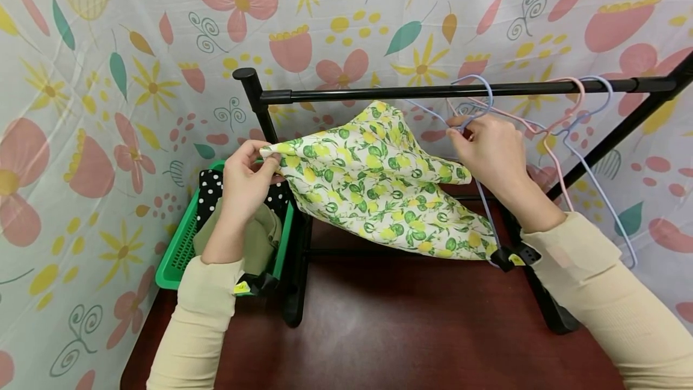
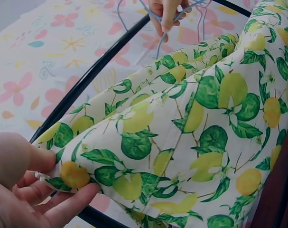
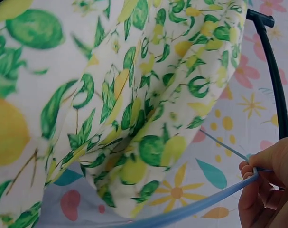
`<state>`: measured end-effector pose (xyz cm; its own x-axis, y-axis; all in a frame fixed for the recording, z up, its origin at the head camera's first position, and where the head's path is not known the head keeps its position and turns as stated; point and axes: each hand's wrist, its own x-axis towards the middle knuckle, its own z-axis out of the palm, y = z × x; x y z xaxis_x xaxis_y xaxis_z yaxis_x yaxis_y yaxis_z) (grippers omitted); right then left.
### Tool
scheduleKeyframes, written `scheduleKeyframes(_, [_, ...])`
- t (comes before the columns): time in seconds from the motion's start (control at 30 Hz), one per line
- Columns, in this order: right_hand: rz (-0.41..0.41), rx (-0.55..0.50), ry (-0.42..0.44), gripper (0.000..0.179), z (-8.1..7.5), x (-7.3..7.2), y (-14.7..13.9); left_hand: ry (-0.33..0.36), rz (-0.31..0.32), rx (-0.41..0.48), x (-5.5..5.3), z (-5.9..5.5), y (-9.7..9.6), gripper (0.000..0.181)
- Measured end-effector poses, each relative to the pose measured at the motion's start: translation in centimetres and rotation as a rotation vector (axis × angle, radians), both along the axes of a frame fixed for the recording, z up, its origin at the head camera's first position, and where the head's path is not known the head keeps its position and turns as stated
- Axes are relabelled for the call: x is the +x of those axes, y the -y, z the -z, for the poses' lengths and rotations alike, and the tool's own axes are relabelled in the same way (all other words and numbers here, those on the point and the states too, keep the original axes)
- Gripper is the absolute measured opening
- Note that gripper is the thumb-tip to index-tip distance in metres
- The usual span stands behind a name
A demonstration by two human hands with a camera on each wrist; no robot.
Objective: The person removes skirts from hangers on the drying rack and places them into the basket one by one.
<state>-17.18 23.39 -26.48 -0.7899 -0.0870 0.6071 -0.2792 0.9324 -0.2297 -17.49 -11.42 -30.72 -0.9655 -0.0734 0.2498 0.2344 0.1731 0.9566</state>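
Note:
A white garment printed with lemons and green leaves (image 1: 373, 191) stretches in front of the rack, its exact kind unclear among the folds. At its upper left corner, my left hand (image 1: 246, 179) pinches the cloth between thumb and fingers. My right hand (image 1: 495, 149) grips a light blue hanger (image 1: 491, 98) just below its hook, which overlaps the rail in the head view. One arm of this hanger runs toward the garment's upper edge and passes out of sight behind the cloth. In the right wrist view, thumb and fingertips pinch the blue hanger (image 3: 196, 203) at its neck.
A black rack's top rail (image 1: 346, 94) spans the space, with a pink hanger (image 1: 579, 98) and another blue hanger (image 1: 609, 95) on its right part. At left, a green basket (image 1: 175, 257) holds olive cloth (image 1: 265, 233) and black polka-dot cloth (image 1: 208, 194). Dark red table (image 1: 406, 330) below.

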Motion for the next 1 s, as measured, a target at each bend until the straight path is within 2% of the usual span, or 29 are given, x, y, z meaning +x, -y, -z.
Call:
scheduleKeyframes(0.23, [-0.003,-0.006,0.004,0.034,0.1,0.0,0.0,-0.005,0.025,0.138,0.0,-0.3,0.6,0.007])
scheduleKeyframes(0.53, [0.020,0.013,0.010,0.048,0.1,0.1,-0.4,-0.044,-0.022,0.247,0.1,-1.0,1.4,0.005])
scheduleKeyframes(0.77, [0.014,0.004,-0.017,0.024,0.0,0.1,-0.5,-0.058,-0.044,0.346,0.2,-1.8,2.2,0.007])
scheduleKeyframes(1.0, [0.019,0.002,-0.041,0.019,0.0,0.1,-0.7,-0.093,-0.073,0.374,0.6,-2.2,3.7,0.005])
